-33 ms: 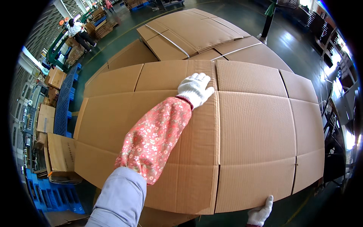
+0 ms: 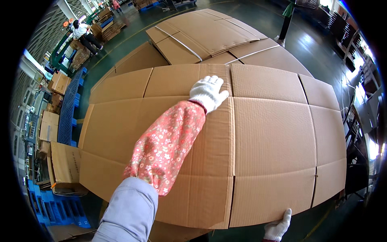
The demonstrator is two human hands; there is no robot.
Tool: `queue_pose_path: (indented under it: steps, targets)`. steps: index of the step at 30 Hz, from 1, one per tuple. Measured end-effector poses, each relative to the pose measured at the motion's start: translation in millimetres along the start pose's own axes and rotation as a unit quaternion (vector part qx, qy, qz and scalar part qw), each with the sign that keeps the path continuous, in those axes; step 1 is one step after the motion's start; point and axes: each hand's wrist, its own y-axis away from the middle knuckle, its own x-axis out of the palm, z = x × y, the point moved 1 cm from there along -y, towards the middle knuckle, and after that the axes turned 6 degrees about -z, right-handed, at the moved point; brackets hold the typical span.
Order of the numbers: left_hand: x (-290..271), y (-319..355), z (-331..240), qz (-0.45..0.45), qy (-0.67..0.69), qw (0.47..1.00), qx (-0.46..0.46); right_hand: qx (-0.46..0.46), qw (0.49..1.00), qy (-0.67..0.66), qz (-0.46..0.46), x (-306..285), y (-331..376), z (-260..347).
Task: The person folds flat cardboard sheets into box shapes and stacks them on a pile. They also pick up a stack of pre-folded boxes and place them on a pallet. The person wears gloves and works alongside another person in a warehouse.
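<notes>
Two gloved hands work one large flattened cardboard sheet (image 2: 258,149), which fills most of the view and is the landmark for all else. The left hand (image 2: 207,93), in a white knit glove, lies flat and spread, fingers loosely apart, pressing on the sheet's upper middle, just left of the long crease that runs top to bottom; it grips nothing. A red floral sleeve guard (image 2: 167,147) covers that forearm, which crosses the sheet from its lower edge. The right hand (image 2: 277,229), also white-gloved, holds the sheet's bottom edge right of centre, fingers curled up over the edge; how tightly they close cannot be told.

The sheet's flaps are slit along the top and bottom edges, and its right edge bends down toward dark machinery (image 2: 363,121). Beyond the sheet's top edge lie more flat cardboard stacks (image 2: 205,36), banded with white straps, nearly touching it, so little free room is there. Past those, green floor (image 2: 266,18) opens wide, with a standing person's legs (image 2: 285,25) on it. Left of the sheet stand blue pallets (image 2: 66,109) and smaller brown boxes (image 2: 64,165), close to its left edge. Far off to the upper left another person (image 2: 82,34) bends over stacked goods. Below the bottom edge, a narrow strip of floor shows.
</notes>
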Motion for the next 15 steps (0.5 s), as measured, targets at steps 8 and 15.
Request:
queue_pose_path:
  steps: [8, 15]
  targets:
    - [10, -34, 31, 0.022, -0.016, 0.999, -0.044, 0.025, 0.996, 0.063, -0.065, 10, 8, 7]
    - [13, -27, 25, -0.007, -0.004, 1.000, -0.012, 0.027, 0.998, -0.026, -0.054, 0, 2, -9]
